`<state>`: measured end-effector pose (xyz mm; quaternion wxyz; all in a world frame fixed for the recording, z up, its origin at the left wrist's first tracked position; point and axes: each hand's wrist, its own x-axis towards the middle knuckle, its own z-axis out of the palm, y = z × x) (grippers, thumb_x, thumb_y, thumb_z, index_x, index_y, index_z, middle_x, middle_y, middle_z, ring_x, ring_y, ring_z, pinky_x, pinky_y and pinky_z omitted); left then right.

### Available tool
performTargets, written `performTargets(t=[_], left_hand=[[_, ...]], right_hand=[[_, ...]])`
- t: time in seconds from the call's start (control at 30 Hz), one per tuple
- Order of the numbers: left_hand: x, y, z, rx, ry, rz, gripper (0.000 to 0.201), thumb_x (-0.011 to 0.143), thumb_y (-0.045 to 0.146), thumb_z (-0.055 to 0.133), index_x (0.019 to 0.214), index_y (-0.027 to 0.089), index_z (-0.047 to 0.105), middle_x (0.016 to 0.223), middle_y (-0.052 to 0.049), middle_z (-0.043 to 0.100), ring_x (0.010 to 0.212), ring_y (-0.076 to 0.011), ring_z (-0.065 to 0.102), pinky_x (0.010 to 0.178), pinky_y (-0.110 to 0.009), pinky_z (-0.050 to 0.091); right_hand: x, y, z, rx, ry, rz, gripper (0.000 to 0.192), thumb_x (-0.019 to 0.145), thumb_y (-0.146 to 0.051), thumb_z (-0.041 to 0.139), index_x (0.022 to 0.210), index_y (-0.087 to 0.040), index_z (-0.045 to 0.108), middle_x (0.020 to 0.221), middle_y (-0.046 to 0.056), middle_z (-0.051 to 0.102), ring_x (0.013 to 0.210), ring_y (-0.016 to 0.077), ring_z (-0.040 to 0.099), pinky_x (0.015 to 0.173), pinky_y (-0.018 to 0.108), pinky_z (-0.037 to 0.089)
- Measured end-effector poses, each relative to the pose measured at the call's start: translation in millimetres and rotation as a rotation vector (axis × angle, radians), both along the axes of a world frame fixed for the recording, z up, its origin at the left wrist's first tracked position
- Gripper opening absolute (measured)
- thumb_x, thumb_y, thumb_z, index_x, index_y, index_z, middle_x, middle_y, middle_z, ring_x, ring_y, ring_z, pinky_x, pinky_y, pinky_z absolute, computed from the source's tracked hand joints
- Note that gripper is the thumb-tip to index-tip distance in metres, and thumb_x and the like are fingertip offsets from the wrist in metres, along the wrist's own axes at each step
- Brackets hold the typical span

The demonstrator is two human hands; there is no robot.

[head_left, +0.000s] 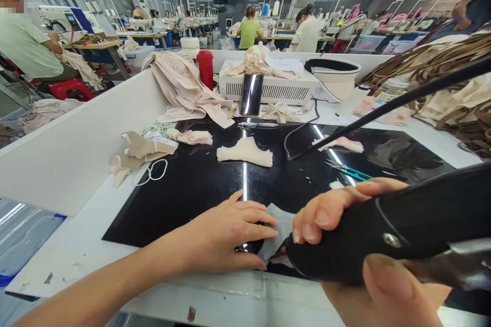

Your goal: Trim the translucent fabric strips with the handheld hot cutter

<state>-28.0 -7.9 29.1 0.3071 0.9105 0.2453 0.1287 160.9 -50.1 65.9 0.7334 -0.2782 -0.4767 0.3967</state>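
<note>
Two hands work at the near edge of a garment-factory table [88,245], where a glossy black mat [199,184] covers the white top. At far left, a seated person in a pale green shirt [23,46] faces a sewing station, and a white partition [76,148] borders the table. Scraps of beige fabric [141,150] and a loop of white cord [153,171] lie at the mat's left corner, with a heap of cream garments [180,84] and a red flask [205,69] behind them. The left hand [226,235] lies flat with fingers spread, pressing down a small pale fabric piece [278,225] at the mat's front edge. Farther back at centre, a cut cream piece [244,152] rests on the mat, and a phone [251,94] leans against a white vented box [276,89]. The right hand [356,255] is wrapped around a black handheld tool [422,219], its nose touching or just over the pale piece; a black cable [402,99] crosses above. Teal-handled scissors [351,171] lie to the right on the mat, and tan straps [441,61] are piled at far right.
</note>
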Motion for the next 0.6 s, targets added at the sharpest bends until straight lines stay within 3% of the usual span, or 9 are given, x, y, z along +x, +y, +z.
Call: performTargets(t=[0.2, 0.33, 0.47, 0.6], left_hand=[[-2.6, -0.6, 1.3, 0.035, -0.025, 0.000, 0.040, 0.094, 0.033, 0.086, 0.132, 0.026, 0.075, 0.139, -0.009, 0.074, 0.139, -0.0307, 0.063, 0.133, -0.068, 0.018], [-3.2, -2.5, 3.0, 0.087, -0.062, 0.045, 0.030, 0.096, 0.040, 0.083, 0.121, 0.023, 0.079, 0.124, -0.008, 0.077, 0.122, -0.0258, 0.070, 0.134, -0.062, 0.021], [2.9, -3.8, -3.2, 0.112, -0.056, 0.044, 0.050, 0.101, 0.046, 0.077, 0.142, 0.020, 0.069, 0.144, -0.014, 0.070, 0.139, -0.0310, 0.063, 0.134, -0.064, 0.024], [8.5, -3.8, -13.5, 0.104, 0.032, 0.068, 0.068, 0.101, 0.054, 0.074, 0.157, 0.019, 0.056, 0.159, -0.016, 0.060, 0.152, -0.0356, 0.052, 0.132, -0.068, 0.025]], right_hand=[[5.8, 3.4, 3.8, -0.008, -0.040, 0.010, 0.039, 0.086, -0.045, 0.088, 0.112, -0.027, 0.065, 0.072, -0.002, 0.065, 0.057, 0.0172, 0.060, 0.050, 0.032, 0.056], [20.1, 12.8, 10.7, -0.030, 0.059, -0.120, 0.044, 0.077, -0.042, 0.095, 0.110, -0.028, 0.071, 0.076, -0.003, 0.066, 0.059, 0.0185, 0.061, 0.052, 0.033, 0.057], [30.8, 23.1, 12.9, -0.033, 0.074, -0.205, 0.044, 0.073, -0.043, 0.097, 0.107, -0.030, 0.073, 0.076, -0.004, 0.066, 0.060, 0.0181, 0.061, 0.053, 0.033, 0.056], [29.9, 30.9, 9.8, 0.030, 0.062, -0.178, 0.038, 0.077, -0.038, 0.094, 0.106, -0.027, 0.071, 0.076, -0.003, 0.069, 0.059, 0.0176, 0.063, 0.052, 0.031, 0.056]])
